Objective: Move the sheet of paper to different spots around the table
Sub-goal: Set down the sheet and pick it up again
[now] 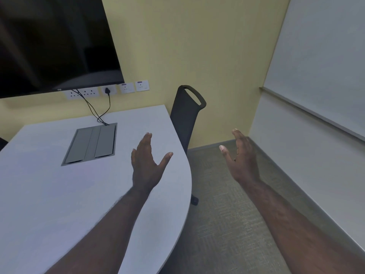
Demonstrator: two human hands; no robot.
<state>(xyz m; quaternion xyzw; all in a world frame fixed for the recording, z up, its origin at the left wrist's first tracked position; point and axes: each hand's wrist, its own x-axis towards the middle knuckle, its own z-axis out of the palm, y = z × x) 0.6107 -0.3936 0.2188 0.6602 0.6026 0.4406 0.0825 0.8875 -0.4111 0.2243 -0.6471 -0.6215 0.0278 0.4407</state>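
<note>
No sheet of paper is in view. My left hand (pixel 147 161) hovers over the right part of the white table (pixel 49 194), fingers straight and thumb spread, holding nothing. My right hand (pixel 242 157) is held out beyond the table's curved right edge, above the carpet, fingers straight and empty. Both forearms reach in from the bottom of the frame.
A grey cable hatch (pixel 90 144) is set into the tabletop, with black cables (pixel 98 111) running to wall sockets. A dark screen (pixel 55 42) hangs above. A black chair (pixel 186 115) stands at the table's far right edge. A whiteboard (pixel 320 62) covers the right wall.
</note>
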